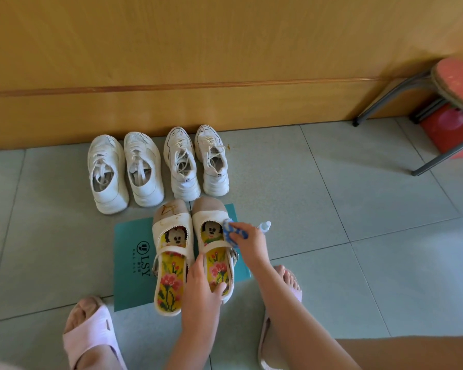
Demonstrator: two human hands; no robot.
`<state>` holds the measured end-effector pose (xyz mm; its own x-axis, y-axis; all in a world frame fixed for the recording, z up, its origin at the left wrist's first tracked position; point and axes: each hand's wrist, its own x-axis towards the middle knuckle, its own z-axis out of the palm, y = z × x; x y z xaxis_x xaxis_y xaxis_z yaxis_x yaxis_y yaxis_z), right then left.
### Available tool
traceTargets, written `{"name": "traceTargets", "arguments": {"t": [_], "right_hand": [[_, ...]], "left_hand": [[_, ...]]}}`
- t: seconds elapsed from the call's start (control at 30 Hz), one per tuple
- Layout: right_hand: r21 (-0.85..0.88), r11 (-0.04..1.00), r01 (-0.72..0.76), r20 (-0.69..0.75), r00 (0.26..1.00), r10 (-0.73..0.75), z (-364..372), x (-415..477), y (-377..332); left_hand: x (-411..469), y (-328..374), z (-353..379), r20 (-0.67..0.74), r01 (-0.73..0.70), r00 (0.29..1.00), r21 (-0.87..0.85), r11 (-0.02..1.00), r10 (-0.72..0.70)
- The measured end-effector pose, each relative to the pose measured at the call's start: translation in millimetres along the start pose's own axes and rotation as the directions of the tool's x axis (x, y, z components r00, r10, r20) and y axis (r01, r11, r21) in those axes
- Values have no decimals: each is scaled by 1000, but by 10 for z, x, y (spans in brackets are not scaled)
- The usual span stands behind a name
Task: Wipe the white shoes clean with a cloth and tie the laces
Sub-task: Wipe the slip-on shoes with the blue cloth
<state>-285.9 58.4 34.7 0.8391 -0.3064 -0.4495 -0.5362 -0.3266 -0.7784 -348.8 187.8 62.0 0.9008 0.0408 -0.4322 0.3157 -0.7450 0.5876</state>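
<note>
We see the right hand stretched forward, curled round the blue cloth on the strap shoe — the left hand grips its heel wall, thumb on the insole, over the green mat.

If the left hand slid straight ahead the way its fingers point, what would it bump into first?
The left hand would probably meet the strap of the shoe it holds; depth is unclear.
</note>
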Motion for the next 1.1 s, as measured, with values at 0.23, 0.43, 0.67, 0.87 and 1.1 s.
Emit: {"name": "traceTargets", "arguments": {"t": [0.23,0.43,0.67,0.87,1.1], "right_hand": [[265,954,-139,-240,949,205,-180,-343,352],[234,968,-92,-168,977,134,188,-574,274],[192,966,-173,-118,973,197,192,-834,478],[228,953,-200,30,980,198,113,-985,574],[251,943,-218,206,964,168,-95,-1172,562]], "left_hand": [[10,-74,39,18,12,1000,-106,994,-10],[13,-100,50,0,42,999,-163,986,-43],[-10,-81,54,-4,43,999,-207,977,-45],[-26,-88,49,-2,39,999,-243,969,-40],[-17,-109,24,12,32,999,-259,965,-30]]}}
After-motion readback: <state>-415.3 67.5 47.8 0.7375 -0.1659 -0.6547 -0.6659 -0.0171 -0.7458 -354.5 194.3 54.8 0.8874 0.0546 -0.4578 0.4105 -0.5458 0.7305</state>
